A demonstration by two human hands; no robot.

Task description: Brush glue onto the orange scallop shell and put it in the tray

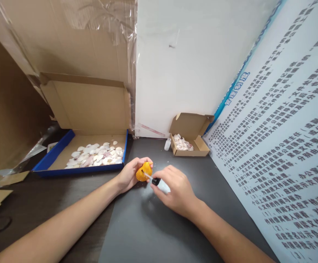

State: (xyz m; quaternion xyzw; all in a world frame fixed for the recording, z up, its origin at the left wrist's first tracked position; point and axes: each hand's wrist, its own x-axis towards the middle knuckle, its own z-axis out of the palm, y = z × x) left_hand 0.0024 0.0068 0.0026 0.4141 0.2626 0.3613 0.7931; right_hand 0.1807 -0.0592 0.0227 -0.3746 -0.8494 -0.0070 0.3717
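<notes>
- Head view: holding a small orange textured object [144,173] in the curled left hand [130,174], above the grey mat [137,230].
- Gripping a black-collared, thin-tipped tool [156,181] in the right hand [176,188], aimed at the object; cannot tell if touching.
- Could skid off the rounded surface into the left fingers, if pushed hard.
- Might twist loose, if held too lightly.
</notes>
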